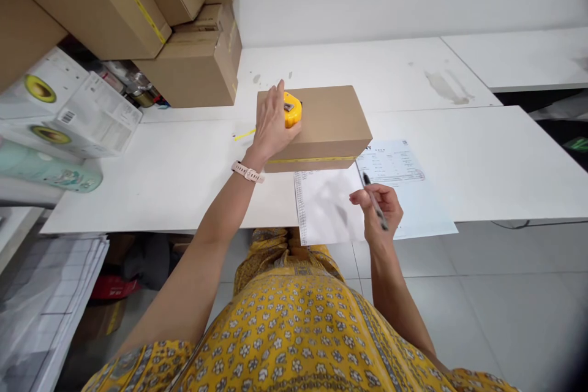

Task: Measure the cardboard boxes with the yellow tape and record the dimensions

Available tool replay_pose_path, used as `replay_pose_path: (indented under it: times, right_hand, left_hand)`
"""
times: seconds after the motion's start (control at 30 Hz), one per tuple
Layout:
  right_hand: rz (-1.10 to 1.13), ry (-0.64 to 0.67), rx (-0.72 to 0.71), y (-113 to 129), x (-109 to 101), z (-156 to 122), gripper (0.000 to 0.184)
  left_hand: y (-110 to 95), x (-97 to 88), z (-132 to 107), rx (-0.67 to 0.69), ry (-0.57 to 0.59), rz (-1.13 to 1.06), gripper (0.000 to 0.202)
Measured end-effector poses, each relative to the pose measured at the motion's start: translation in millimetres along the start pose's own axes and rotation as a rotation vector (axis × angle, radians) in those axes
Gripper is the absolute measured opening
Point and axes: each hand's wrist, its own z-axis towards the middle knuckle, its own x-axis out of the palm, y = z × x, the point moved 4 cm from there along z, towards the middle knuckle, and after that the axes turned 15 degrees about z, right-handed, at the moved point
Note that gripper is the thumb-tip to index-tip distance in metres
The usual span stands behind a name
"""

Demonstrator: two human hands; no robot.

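The left hand point(272, 125) grips a yellow tape measure point(293, 113) at the top of a cardboard box point(333, 113) on the white desk point(184, 177). The right hand point(386, 211) holds a pen point(377, 211) near an open spiral notebook point(321, 202) and a printed sheet point(395, 162); larger cartons point(188, 67) stand stacked at left.

Tape measure point(293, 117) seemingly atop box point(333, 111), tilted pen point(378, 211)
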Motion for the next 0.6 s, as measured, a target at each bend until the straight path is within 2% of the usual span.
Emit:
replay_pose_path:
  times: [0.07, 0.13, 0.2, 0.27, 0.33, 0.4, 0.5, 0.6]
  right_hand:
    - [-0.047, 0.025, 0.013, 0.2, 7.5, -3.9, 0.037]
    - [-0.031, 0.125, 0.088, -7.8, 18.6, -2.7, 0.047]
    - [0.058, 0.274, 0.211, -20.7, 31.6, 2.2, 0.056]
    - [0.141, 0.408, 0.326, -34.4, 42.3, 8.3, 0.059]
    - [0.139, 0.464, 0.391, -47.2, 47.2, 14.7, 0.054]
    - [0.057, 0.437, 0.372, -57.4, 47.2, 21.0, 0.045]
    - [-0.103, 0.352, 0.244, -66.6, 46.9, 27.9, 0.033]
    - [-0.184, 0.324, 0.156, -75.7, 52.4, 29.9, 0.032]
  left_hand:
    - [0.4, 1.6, 1.8, -0.011, 0.018, 0.012, 0.086]
    - [-1.7, 0.1, 4.6, -0.018, 0.015, 0.019, 0.083]
    - [-6.1, -5.8, 4.2, -0.023, -0.033, 0.032, 0.079]
    - [-11.7, -14.7, -5.7, -0.02, -0.131, 0.054, 0.069]
    - [-17.1, -21.7, -30.2, 0.003, -0.249, 0.082, 0.051]
    - [-21.2, -21.0, -67.4, 0.052, -0.318, 0.106, 0.034]
    - [-24.6, -2.7, -128.3, 0.178, -0.234, 0.102, 0.022]
    - [-26.4, 22.0, -171.0, 0.285, -0.013, 0.099, 0.021]
